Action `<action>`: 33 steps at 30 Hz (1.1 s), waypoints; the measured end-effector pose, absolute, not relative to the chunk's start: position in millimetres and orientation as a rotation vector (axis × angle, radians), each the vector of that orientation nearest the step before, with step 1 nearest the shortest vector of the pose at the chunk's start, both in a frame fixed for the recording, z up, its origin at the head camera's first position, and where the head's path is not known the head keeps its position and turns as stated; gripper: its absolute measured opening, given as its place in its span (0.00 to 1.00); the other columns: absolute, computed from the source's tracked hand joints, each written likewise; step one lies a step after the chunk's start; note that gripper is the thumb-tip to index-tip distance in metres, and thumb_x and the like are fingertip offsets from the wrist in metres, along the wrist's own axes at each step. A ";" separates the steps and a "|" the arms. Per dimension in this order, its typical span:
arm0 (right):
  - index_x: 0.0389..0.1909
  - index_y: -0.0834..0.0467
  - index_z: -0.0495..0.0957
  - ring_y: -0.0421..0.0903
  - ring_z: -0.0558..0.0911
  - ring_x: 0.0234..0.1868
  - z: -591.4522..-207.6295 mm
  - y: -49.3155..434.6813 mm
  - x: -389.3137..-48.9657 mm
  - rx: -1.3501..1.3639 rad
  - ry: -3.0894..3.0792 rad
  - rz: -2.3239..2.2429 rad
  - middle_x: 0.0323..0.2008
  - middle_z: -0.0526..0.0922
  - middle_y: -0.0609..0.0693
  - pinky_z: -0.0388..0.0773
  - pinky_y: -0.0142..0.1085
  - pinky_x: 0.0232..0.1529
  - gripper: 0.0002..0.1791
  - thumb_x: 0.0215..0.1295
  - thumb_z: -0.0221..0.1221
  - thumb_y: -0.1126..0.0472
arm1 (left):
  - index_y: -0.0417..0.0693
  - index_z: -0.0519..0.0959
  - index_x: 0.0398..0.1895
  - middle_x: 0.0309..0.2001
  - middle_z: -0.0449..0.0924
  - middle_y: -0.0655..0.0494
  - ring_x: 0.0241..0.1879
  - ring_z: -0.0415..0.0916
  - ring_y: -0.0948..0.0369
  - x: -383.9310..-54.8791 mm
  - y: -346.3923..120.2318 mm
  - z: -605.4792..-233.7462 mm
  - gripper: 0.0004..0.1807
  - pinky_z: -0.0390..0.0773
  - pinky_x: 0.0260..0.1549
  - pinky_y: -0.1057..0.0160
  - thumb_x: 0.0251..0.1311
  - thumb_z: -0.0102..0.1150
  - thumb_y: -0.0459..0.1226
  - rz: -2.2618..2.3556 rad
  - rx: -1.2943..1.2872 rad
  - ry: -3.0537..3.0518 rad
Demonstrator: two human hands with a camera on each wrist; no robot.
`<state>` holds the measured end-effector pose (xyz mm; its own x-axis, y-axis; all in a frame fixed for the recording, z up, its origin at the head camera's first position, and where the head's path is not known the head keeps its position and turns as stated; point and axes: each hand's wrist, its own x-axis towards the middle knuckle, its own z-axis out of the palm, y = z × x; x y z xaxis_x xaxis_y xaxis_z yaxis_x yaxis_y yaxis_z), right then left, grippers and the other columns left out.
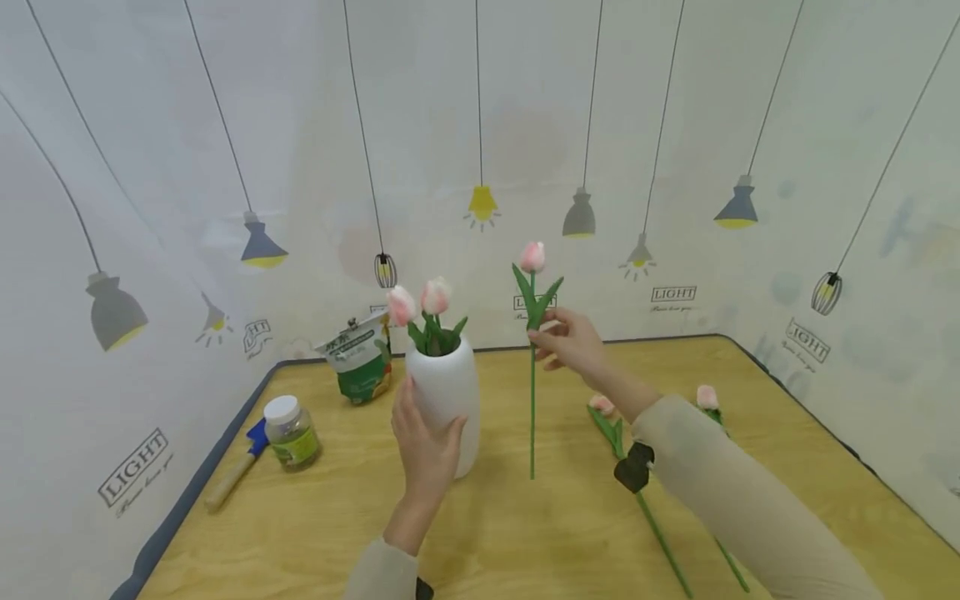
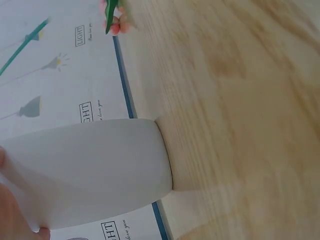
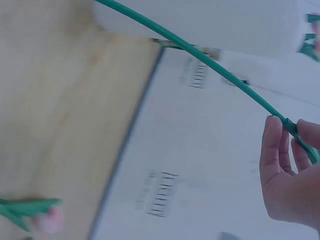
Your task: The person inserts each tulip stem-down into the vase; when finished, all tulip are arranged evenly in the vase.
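From my feed, the person's right hand has thumb and fingertips closed in a pinch on a pink tulip just below its leaves; it stands upright, bloom up, to the right of the vase and apart from it. I see the left hand curled around the side of the white vase, which stands on the table left of its middle. Two tulips are in the vase, their blooms and leaves above the rim. Under the right forearm, two loose tulips lie toward the table's right edge. Near the left edge I have a white-lidded jar, its contents unclear to me, beside a blue-headed tool. Toward the far left corner is a green-and-white bag; I can't tell what it holds.
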<state>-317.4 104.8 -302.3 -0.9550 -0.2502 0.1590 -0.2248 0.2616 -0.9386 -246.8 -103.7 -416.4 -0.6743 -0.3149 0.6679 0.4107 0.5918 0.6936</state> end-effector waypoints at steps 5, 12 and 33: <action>0.47 0.60 0.68 0.43 0.79 0.29 -237.9 89.7 -310.3 -0.613 2.560 -1.868 0.36 0.78 0.58 0.80 0.41 0.30 0.16 0.61 0.54 0.57 | 0.55 0.45 0.67 0.64 0.52 0.45 0.61 0.53 0.44 -244.1 -105.2 -421.2 0.52 0.62 0.51 0.36 0.40 0.68 0.34 -1.143 -0.071 -2.027; 0.46 0.58 0.69 0.43 0.79 0.29 -166.2 79.3 -296.8 -0.833 2.631 -2.003 0.33 0.79 0.50 0.80 0.35 0.28 0.15 0.60 0.54 0.57 | 0.54 0.47 0.67 0.64 0.53 0.45 0.61 0.54 0.45 -242.4 -102.4 -423.8 0.52 0.62 0.52 0.37 0.39 0.69 0.33 -1.181 -0.050 -2.002; 0.42 0.59 0.71 0.53 0.81 0.33 -223.1 34.2 -304.2 -0.928 2.717 -1.901 0.38 0.80 0.58 0.79 0.34 0.24 0.13 0.60 0.54 0.57 | 0.52 0.47 0.67 0.63 0.54 0.43 0.59 0.56 0.44 -249.5 -96.1 -419.7 0.51 0.66 0.49 0.38 0.40 0.68 0.36 -1.089 -0.108 -1.982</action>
